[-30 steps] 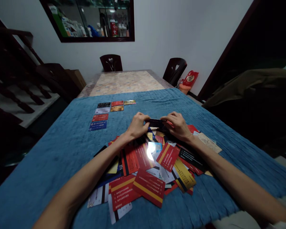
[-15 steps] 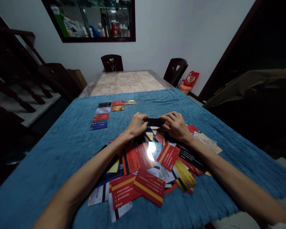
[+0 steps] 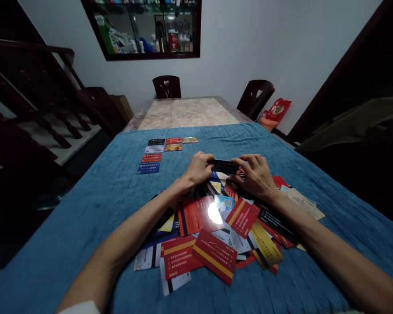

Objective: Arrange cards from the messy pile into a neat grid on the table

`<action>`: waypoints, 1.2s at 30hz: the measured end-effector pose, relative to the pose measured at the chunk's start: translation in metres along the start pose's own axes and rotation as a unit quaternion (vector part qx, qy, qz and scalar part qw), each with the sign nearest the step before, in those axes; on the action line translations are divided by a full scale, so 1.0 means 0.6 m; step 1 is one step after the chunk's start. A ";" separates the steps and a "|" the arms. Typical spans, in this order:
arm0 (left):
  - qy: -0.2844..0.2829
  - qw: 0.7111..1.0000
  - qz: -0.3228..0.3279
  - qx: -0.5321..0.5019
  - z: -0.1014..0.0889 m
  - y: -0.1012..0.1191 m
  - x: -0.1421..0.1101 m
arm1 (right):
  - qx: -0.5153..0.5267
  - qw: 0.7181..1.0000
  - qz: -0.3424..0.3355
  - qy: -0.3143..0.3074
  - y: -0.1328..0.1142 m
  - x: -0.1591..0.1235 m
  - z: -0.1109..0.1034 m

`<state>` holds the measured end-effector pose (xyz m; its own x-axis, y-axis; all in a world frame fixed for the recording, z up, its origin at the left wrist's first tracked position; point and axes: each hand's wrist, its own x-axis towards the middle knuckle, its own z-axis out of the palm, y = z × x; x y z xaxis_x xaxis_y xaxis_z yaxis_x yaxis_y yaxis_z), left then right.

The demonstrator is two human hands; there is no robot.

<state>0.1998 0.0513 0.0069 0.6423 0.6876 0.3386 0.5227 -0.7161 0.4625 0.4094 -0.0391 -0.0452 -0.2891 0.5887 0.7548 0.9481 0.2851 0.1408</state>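
A black card (image 3: 225,166) is held up between my two hands, just above the far side of a loose pile of cards. My left hand (image 3: 199,169) pinches its left end with thumb and fingers. At its right end, my right hand (image 3: 256,175) grips it the same way. Beneath and nearer to me lies the pile, with a red card (image 3: 215,256) in front, a yellow card (image 3: 265,244) to the right and a black card (image 3: 278,223) under my right forearm. My forearms hide parts of the pile.
Beyond my left hand, several cards lie in a grid, including a blue card (image 3: 149,168) and a gold card (image 3: 173,147). A blue cloth (image 3: 118,192) covers the near table. Chairs (image 3: 167,87) stand around the far end, and a red bag (image 3: 278,109) sits right of it.
The view has swung left, so everything appears further right. The black card now shows more of its face between my hands, which still hold it at both ends.
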 end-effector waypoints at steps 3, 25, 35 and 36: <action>-0.006 1.000 -0.001 0.005 -0.003 0.002 0.000 | 0.003 1.000 0.012 0.006 0.000 -0.001 0.001; 0.047 0.998 0.034 0.006 -0.047 -0.011 -0.050 | 0.032 0.999 -0.024 -0.004 -0.039 0.042 -0.013; 0.060 0.997 0.054 0.012 -0.084 -0.071 -0.112 | 0.110 0.992 -0.044 -0.049 -0.089 0.084 0.016; 0.059 0.997 0.054 0.012 -0.088 -0.078 -0.117 | 0.119 0.990 -0.046 -0.054 -0.094 0.087 0.020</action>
<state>0.1004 0.0428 0.0047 0.6262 0.6140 0.4806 0.4672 -0.7889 0.3991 0.3395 -0.0153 -0.0213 -0.3966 0.6261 0.6713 0.8630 0.5035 0.0403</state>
